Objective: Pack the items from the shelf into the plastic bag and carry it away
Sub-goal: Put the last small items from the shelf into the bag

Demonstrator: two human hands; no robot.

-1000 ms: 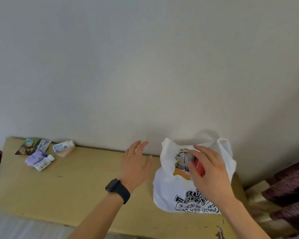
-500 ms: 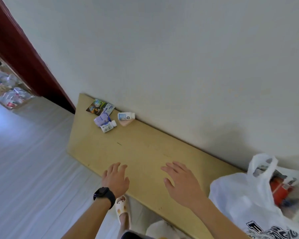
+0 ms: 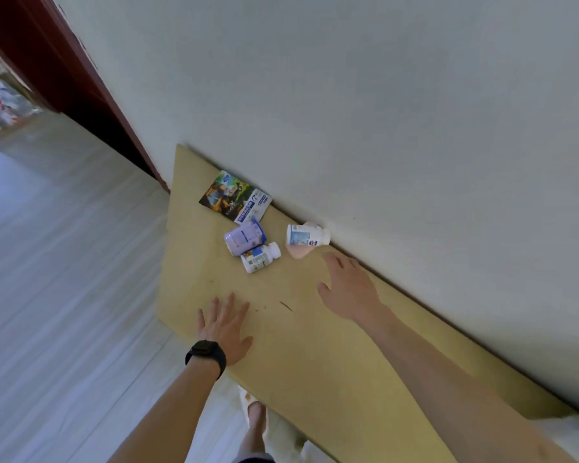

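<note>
Both hands, left [image 3: 224,329] and right [image 3: 348,289], were spread empty; bottles [image 3: 307,236] and packets [image 3: 234,197] remained unpacked at the shelf's [image 3: 315,345] far corner.

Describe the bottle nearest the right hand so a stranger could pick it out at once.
Follow the yellow shelf along the wall to the cluster of items at its far end. The bottle lies on its side against the wall, just beyond the right hand. Unlike its neighbours, it rests on a pink object.

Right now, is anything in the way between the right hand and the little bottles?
Nothing visible. The right hand reaches open over bare yellow wooden shelf; the nearest white plastic bottle with a blue label, lying on a pink thing, is just beyond the fingertips.
</note>
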